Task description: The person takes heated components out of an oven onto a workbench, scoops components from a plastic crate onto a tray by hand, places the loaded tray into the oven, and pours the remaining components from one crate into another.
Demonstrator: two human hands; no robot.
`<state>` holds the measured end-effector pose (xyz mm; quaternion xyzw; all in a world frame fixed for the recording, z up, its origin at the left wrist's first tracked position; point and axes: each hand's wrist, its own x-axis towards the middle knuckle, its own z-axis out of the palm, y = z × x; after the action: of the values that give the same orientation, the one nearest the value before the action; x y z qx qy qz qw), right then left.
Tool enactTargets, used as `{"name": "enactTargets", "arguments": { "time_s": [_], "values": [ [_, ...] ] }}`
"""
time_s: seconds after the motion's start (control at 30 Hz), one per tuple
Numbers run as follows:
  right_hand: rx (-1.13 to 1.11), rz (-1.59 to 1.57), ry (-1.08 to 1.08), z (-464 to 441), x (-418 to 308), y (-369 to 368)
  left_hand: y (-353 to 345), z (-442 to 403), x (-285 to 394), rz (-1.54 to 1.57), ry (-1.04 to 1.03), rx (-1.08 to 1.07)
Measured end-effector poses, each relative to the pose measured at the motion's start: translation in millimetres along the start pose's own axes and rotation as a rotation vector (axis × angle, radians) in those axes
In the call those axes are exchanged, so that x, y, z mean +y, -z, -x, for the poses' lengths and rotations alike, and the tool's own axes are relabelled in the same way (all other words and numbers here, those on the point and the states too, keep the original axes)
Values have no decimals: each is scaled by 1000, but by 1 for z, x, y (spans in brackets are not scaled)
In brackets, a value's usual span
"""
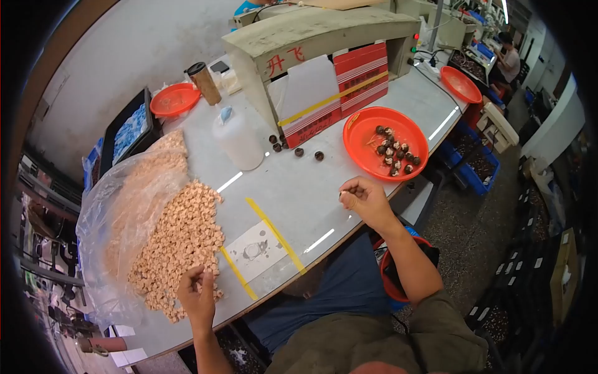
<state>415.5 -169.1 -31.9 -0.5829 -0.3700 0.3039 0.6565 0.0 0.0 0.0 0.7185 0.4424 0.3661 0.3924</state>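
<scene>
My left hand (198, 294) is at the near edge of a heap of small beige knobbly pieces (177, 243), its fingers curled together. Whatever lies between those fingertips is hidden. Above the table front, my right hand (367, 201) pinches something small with a pale spot, too small to name. Just beyond it stands a round red tray (354, 140) holding several dark round pieces (392, 148), some with pale tops. A few loose dark round pieces (299, 152) lie on the table left of the tray.
A clear plastic bag (103, 212) partly covers the heap. Yellow tape strips (274, 234) flank a stained white sheet (254, 249). Behind are a white bottle (240, 140), a brown tumbler (204, 84) and a large grey machine (317, 37). Another person (507, 59) sits at far right.
</scene>
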Motion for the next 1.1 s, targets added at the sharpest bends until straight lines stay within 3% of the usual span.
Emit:
{"name": "enactTargets", "arguments": {
  "time_s": [0.07,0.17,0.3,0.33,0.43,0.57,0.8,0.9,1.0,1.1],
  "values": [
    [241,446,34,-15,-23,21,8,7,-5,-82,-31,59],
    [447,1230,304,-37,-40,78,-1,26,-3,-251,-154,162],
    [417,1454,323,-44,-37,89,8,40,-13,-390,-175,218],
    [433,1424,279,-46,-38,85,9,42,-16,-427,-186,251],
    [408,1260,424,-57,-37,65,9,52,-26,-514,-194,345],
    [219,1252,427,-79,-33,25,6,65,-22,-576,-213,422],
    [-191,1560,669,-161,-57,-77,0,82,-50,-599,-239,478],
    [-195,1690,639,-179,-64,-89,0,82,-61,-583,-250,524],
    [-207,1731,433,-200,-52,-75,3,81,-68,-576,-249,530],
    [13,1652,505,-180,-51,-48,2,80,-60,-592,-265,523]
  ]
}}
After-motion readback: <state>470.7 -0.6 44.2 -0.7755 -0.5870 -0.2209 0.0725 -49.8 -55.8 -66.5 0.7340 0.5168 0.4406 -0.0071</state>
